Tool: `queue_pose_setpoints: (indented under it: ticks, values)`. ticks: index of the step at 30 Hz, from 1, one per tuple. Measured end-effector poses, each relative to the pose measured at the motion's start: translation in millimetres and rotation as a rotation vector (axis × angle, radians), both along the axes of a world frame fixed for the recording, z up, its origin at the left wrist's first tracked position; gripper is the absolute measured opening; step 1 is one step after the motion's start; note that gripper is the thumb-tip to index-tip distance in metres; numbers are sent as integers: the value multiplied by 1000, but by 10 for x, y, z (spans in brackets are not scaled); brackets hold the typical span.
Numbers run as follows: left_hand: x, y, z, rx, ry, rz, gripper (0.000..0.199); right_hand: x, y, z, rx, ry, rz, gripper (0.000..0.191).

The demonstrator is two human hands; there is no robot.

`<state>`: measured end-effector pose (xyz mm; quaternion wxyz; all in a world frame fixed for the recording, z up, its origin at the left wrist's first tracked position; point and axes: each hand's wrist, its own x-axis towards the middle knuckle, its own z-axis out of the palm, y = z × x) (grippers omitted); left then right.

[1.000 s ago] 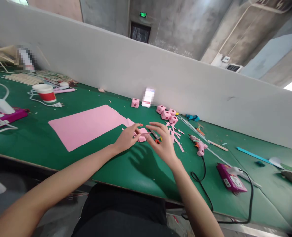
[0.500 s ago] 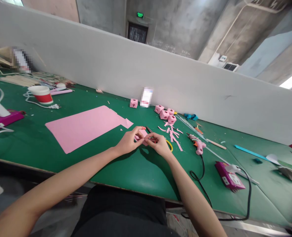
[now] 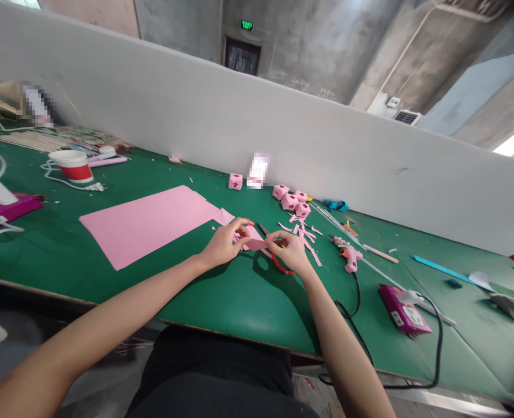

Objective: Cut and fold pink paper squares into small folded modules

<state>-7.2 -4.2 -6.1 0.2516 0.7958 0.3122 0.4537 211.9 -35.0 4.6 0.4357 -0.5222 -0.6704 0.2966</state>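
The left hand [image 3: 223, 244] pinches a small pink paper piece [image 3: 253, 238] just above the green table [image 3: 239, 296]. The right hand [image 3: 290, 252] grips red-handled scissors [image 3: 278, 262], blade touching that piece. A large pink sheet [image 3: 144, 223] lies left of the left hand; a glue gun [image 3: 347, 255] lies right of the right hand.

The large flat pink sheet [image 3: 150, 222] looks like matt paper, as do the small folded pink cubes [image 3: 292, 201] and the thin pink offcut strips [image 3: 308, 241]. The green table top [image 3: 222, 296] is smooth with a dull sheen. The pink glue gun [image 3: 347, 254] and the red-handled scissors [image 3: 278, 262] have glossy plastic bodies.
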Motion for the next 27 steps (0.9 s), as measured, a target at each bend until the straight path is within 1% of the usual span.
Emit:
queue_pose_setpoints:
  ticks: [3,6,8,10,12,14,16,20,24,27]
  values:
    - [10,-4,-11,-1,14,6,25,58,20,21,18,-6,-40,12]
    - [-3,22,-19,4,-5,43,23,125,53,38,45,-5,-188,13]
    - [-12,37,-17,2,-14,61,23,135,70,36,71,33,-264,18]
    - [-7,35,-12,-2,-7,59,24,93,72,19,88,71,-243,26]
    - [13,15,-11,-5,4,42,26,5,55,-14,98,43,-152,30]
    - [37,-8,-20,-18,2,17,27,-101,29,-54,93,-42,-77,28]
    - [55,-21,-36,-40,-10,-7,28,-191,5,-86,71,-104,-44,24]
    - [67,-11,-49,-80,-26,10,29,-256,-19,-99,110,-153,-78,22]
    - [55,15,-24,-141,-44,46,33,-228,-20,-77,129,-193,-88,21]
    - [17,67,-36,-166,-62,80,33,-194,-5,-72,118,-191,-135,22]
